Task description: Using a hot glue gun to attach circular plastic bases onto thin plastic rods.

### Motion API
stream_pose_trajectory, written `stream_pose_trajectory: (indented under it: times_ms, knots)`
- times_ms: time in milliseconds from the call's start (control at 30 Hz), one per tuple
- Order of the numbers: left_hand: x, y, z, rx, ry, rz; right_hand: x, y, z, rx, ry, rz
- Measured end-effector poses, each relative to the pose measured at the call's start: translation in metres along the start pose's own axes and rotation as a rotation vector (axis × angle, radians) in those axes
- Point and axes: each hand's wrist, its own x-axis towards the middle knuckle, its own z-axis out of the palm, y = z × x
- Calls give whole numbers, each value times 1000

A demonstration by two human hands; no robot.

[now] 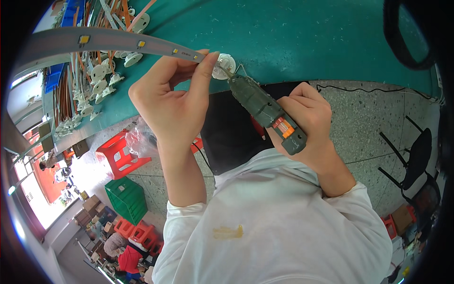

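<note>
My left hand (177, 102) pinches the end of a pale LED strip (113, 43) between thumb and fingers. The strip, dotted with small yellow LEDs, runs off to the upper left. Its held end meets a round white plastic base (227, 60) over the table's near edge. In my right hand (309, 116) is a dark green hot glue gun (257, 105) with orange showing near its rear. The gun's thin nozzle points up-left and reaches the white base; whether it touches is hard to tell. Fine pale strands hang beside the nozzle.
Several strips with white round bases (98, 73) lie piled on the left of the green table (302, 38). A black cord (369, 89) runs along its near edge. Below left stand a red stool (120, 154) and a green crate (126, 199); a black chair (416, 158) is at right.
</note>
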Motion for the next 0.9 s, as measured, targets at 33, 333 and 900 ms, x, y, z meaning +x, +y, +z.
stream_pose_trajectory:
  times_ms: [33, 333, 900]
  knots:
    - [0, 0, 0, 0, 1, 0, 0, 0, 0, 6, -1, 7]
    - [0, 2, -1, 13, -8, 21, 1, -4, 1, 29, 27, 30]
    - [4, -1, 0, -50, 16, -87, 4, -6, -8, -25, -63, 58]
